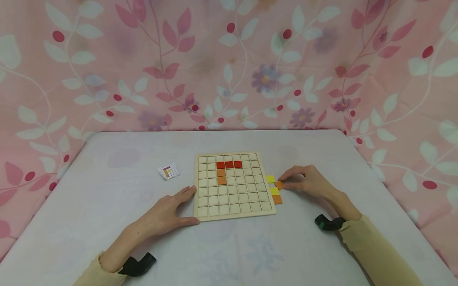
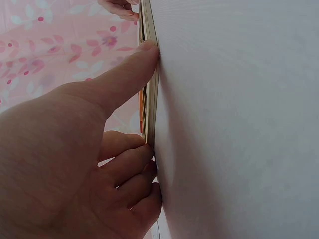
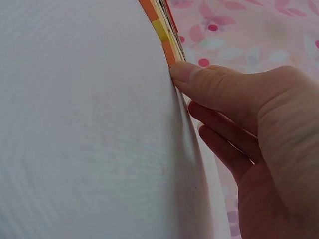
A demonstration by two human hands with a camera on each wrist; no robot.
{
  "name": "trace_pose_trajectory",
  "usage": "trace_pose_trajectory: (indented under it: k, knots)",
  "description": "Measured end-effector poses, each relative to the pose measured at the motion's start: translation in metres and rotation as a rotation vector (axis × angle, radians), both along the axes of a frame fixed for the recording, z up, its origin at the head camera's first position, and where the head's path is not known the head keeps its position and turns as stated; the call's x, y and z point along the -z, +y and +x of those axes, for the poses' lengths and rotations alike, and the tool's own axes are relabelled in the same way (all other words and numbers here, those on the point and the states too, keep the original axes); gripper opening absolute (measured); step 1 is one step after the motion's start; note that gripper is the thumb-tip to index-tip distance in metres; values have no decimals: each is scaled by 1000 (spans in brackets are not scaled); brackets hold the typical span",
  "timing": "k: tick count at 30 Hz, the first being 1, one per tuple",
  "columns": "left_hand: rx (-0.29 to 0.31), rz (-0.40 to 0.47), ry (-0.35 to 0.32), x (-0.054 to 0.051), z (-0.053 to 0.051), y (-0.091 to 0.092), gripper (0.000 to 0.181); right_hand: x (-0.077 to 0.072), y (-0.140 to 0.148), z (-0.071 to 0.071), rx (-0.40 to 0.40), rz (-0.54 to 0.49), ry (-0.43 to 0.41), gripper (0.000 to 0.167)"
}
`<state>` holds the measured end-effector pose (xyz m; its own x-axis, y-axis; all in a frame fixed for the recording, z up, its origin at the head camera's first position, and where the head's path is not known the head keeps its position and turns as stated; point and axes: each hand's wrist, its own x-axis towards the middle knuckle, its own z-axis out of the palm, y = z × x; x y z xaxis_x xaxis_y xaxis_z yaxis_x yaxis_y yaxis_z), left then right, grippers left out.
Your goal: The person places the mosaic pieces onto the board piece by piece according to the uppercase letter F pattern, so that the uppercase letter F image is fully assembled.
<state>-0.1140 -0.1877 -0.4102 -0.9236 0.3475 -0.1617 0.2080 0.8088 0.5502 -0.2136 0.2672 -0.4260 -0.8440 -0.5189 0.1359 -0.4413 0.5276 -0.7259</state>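
A square wooden grid board (image 1: 236,198) lies on the table. Three red tiles (image 1: 229,165) form a row in its upper part, and two orange tiles (image 1: 222,176) run down below the leftmost red one. My left hand (image 1: 162,214) rests at the board's left side, its thumb on the near left corner and its fingertips touching the left edge. To the right of the board, my right hand (image 1: 313,182) pinches an orange square tile (image 1: 279,185) between thumb and fingers. Beside that tile lie two yellow tiles (image 1: 274,191) and another orange tile (image 1: 277,199).
A small creased paper (image 1: 168,171) with a printed coloured grid pattern lies left of the board. A white cloth (image 1: 229,254) covers the table, and a pink floral curtain (image 1: 214,59) hangs behind it. Black bands (image 1: 329,223) sit on both wrists.
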Motion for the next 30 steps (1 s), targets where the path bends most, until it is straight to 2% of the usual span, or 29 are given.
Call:
trace_pose_trajectory:
  k: [16,23,30]
  knots:
    - [3,0,6,0,0,0,98,2,1,-3,-3,3,97,26]
    - [4,3,5,0,0,0,98,2,-1,-1,20,9,117,27]
    - [-3,-4,-6,0,0,0,98,-14,-11,9,11,9,150,26]
